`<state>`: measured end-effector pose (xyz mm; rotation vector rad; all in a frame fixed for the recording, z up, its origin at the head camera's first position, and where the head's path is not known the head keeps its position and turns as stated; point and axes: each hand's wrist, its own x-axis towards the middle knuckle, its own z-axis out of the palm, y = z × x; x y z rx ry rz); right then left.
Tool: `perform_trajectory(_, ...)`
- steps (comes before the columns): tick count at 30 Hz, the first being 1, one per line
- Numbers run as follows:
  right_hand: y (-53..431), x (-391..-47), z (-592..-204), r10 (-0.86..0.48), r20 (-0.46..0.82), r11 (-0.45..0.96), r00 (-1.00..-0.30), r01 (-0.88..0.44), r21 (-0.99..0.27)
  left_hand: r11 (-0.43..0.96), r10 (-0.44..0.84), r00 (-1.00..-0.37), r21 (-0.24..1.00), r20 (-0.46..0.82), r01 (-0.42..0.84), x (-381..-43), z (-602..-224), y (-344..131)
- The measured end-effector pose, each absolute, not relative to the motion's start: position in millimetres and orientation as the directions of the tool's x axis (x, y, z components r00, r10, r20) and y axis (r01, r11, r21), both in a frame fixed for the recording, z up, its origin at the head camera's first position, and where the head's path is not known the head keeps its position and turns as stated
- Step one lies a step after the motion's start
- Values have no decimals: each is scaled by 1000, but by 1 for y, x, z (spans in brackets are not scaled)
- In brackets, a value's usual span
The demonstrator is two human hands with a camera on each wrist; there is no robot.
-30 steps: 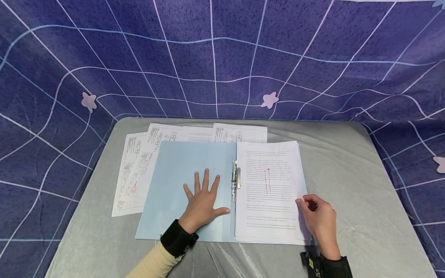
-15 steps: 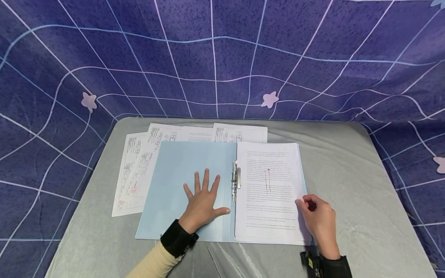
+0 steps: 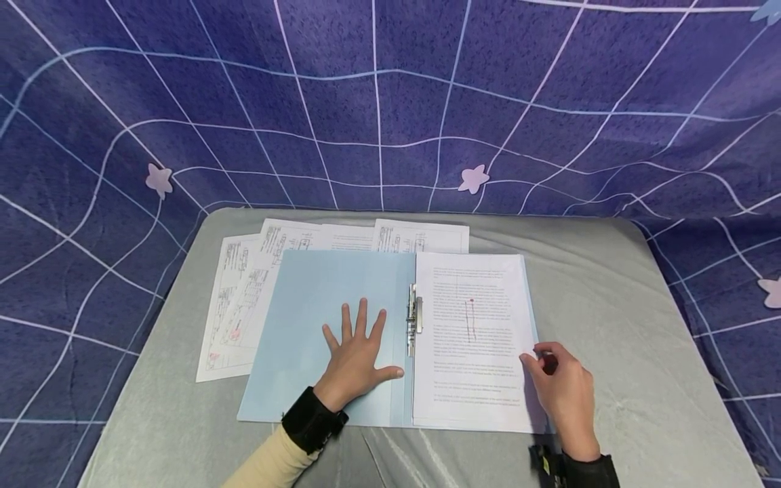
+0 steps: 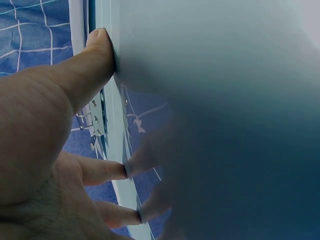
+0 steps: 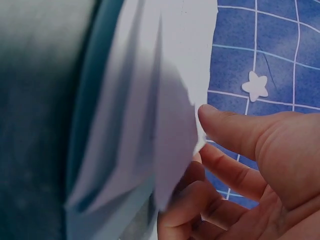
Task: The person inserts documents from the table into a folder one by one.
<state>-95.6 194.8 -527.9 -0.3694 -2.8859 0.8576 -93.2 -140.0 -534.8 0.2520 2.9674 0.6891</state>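
A light blue folder (image 3: 305,285) lies spread out on the table, with a metal lever clip (image 3: 418,314) by its spine. On its right half sits a stack of printed sheets (image 3: 470,379); the top one bears red lines. My left hand (image 3: 356,362) presses on the folder's bare left cover, fingers straight and spread. At the stack's right edge, my right hand (image 3: 564,390) holds the sheets' margin between thumb and curled fingers. The right wrist view shows several sheets (image 5: 175,125) fanned apart at the edge, the thumb (image 5: 215,117) against them.
Several loose printed pages (image 3: 238,305) lie partly under the folder at the left and back, some with red marks. A grey cloth (image 3: 610,291) covers the table. A blue curtain (image 3: 342,102) with white lines and stars stands behind and at the sides.
My right thumb and index finger have parted slightly at the sheets' edge, and the hand has shifted a little right. My left hand stays where it was.
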Motion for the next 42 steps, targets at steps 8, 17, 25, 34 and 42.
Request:
perform_trajectory(8, 188, -86, -522, 91, 215, 843, -972, -40, -537, 889, 176, -982, 439, -62, 131, -94, -535, -139)
perform_trajectory(17, 164, -64, -528, -223, 301, 828, -927, -343, -444, 890, 174, -983, 438, -64, 129, -95, -533, -138)
perform_trajectory(25, 153, -56, -535, -239, 213, 839, -947, -312, -447, 894, 185, -981, 426, -63, 141, -96, -531, -137)
perform_trajectory(34, 152, -56, -538, -252, 193, 847, -948, -312, -431, 892, 185, -981, 428, -63, 141, -97, -530, -138)
perform_trajectory(42, 150, -54, -541, -250, 190, 858, -949, -308, -411, 888, 179, -981, 443, -77, 127, -93, -534, -139)
